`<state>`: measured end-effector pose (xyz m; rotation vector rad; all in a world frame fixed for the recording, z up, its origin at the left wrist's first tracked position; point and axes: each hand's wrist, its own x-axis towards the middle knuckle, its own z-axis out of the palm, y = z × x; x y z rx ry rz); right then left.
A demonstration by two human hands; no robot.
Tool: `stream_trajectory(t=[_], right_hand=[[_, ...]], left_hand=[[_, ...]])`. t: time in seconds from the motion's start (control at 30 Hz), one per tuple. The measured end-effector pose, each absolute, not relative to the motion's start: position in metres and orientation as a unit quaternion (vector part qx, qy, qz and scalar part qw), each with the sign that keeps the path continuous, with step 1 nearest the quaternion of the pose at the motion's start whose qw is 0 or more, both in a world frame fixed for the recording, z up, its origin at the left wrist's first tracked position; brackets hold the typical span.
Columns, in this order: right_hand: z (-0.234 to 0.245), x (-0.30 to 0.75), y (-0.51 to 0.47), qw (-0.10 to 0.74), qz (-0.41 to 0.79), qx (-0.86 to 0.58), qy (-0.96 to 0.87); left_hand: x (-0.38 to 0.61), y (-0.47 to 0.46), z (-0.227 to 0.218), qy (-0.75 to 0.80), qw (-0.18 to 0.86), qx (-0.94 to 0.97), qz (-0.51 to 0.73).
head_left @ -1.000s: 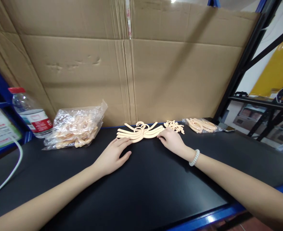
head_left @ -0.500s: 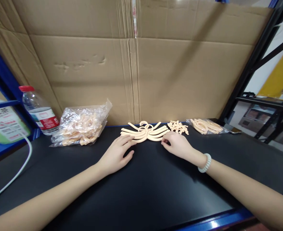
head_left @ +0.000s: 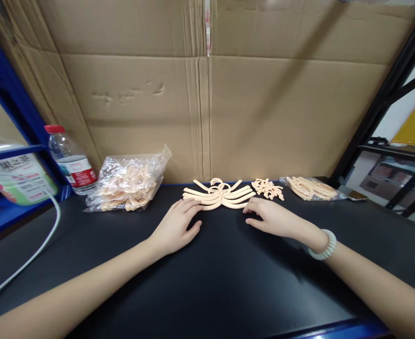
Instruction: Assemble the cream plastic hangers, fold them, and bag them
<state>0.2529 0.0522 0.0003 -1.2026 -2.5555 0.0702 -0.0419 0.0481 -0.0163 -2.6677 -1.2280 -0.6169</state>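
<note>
Several curved, cream-coloured strips point(head_left: 238, 194) lie fanned out to both sides on the black table top, with curled pieces at the middle of the group. My left hand point(head_left: 179, 225) rests at the near left end of the strips, its fingertips over or touching them and the thumb apart. On the opposite side, my right hand point(head_left: 273, 217) hovers low at the near right ends, thumb and fingers apart with nothing seen between them. Whether its fingertips touch a strip I cannot tell. A pale coiled bracelet point(head_left: 324, 246) circles the right wrist.
At the left are a clear plastic bag point(head_left: 126, 181) of similar pieces, a bottle point(head_left: 74, 165) with a red cap, and a white cable point(head_left: 34, 254). A small pile of short pieces point(head_left: 267, 188), a flat bag point(head_left: 311, 188) and a phone-like object point(head_left: 352, 193) lie right. Cardboard point(head_left: 292, 108) stands behind.
The whole view has shifted, so things appear further right. My right hand's thumb has spread away from its fingers, and that hand sits slightly nearer me. The strips look unchanged.
</note>
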Motion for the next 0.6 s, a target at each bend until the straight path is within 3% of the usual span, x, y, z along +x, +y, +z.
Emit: stream_trajectory(t=[0.37,0.6], right_hand=[[0.010,0.277,0.073,0.199,0.118,-0.400,-0.887],[0.009,0.332,0.110,0.288,-0.054,-0.557,-0.777]], left_hand=[[-0.047,0.056,-0.021,-0.410,0.059,-0.884,-0.217],[-0.046,0.059,-0.023,-0.412,0.062,-0.882,-0.221]])
